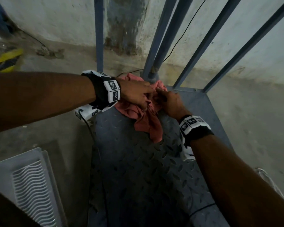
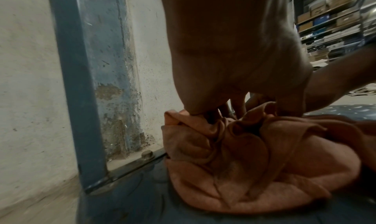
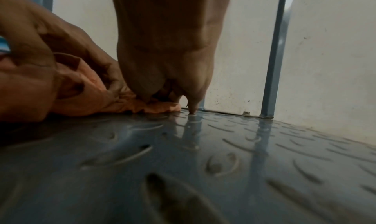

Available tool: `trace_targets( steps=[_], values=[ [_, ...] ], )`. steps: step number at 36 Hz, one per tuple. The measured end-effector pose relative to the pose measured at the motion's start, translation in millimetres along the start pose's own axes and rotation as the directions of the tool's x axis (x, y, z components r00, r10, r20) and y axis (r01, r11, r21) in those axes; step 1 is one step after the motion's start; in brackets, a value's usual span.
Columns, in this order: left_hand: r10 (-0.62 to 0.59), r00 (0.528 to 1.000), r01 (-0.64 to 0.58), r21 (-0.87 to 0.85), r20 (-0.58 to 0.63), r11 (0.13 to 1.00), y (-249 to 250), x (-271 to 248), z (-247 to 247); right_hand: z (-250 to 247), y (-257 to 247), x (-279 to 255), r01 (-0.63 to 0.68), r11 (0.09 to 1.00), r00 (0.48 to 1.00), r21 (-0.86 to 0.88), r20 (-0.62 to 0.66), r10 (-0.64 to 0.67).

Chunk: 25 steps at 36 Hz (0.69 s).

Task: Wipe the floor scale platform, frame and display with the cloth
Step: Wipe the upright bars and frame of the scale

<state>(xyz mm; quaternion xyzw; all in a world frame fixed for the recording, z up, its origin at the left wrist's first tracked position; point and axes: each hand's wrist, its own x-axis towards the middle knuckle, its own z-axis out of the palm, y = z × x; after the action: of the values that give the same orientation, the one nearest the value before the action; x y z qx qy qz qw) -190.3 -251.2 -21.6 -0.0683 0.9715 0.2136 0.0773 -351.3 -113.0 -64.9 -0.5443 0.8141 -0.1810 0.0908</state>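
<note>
Both grips are bunched into the cloth: left hand at 9 o'clock of it, right hand at 3 o'clock. The cloth lies at 12 o'clock on the platform, against the frame posts. Platform and frame wiping looks under way; the display is out of view, presumably still to do.

Head overhead; wrists near cloth

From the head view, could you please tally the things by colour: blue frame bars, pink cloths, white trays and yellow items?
Blue frame bars: 5
Pink cloth: 1
White tray: 1
Yellow item: 1
Total: 8
</note>
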Motion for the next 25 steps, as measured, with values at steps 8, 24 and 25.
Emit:
trace_targets(
  steps=[8,24,25],
  values=[
    [-0.042,0.999,0.042,0.057,-0.009,0.997,-6,3,4,2,-6,8,-0.088,0.996,0.985,-0.034,-0.154,0.082],
    [0.011,0.998,-0.008,0.046,-0.068,0.999,-11,16,8,-3,-8,25,0.025,0.999,0.997,-0.048,0.069,-0.022],
    [0.010,0.998,-0.008,0.044,-0.066,0.999,-11,17,8,-1,-3,22,0.046,0.998,0.998,-0.051,0.036,-0.044]
  ],
)
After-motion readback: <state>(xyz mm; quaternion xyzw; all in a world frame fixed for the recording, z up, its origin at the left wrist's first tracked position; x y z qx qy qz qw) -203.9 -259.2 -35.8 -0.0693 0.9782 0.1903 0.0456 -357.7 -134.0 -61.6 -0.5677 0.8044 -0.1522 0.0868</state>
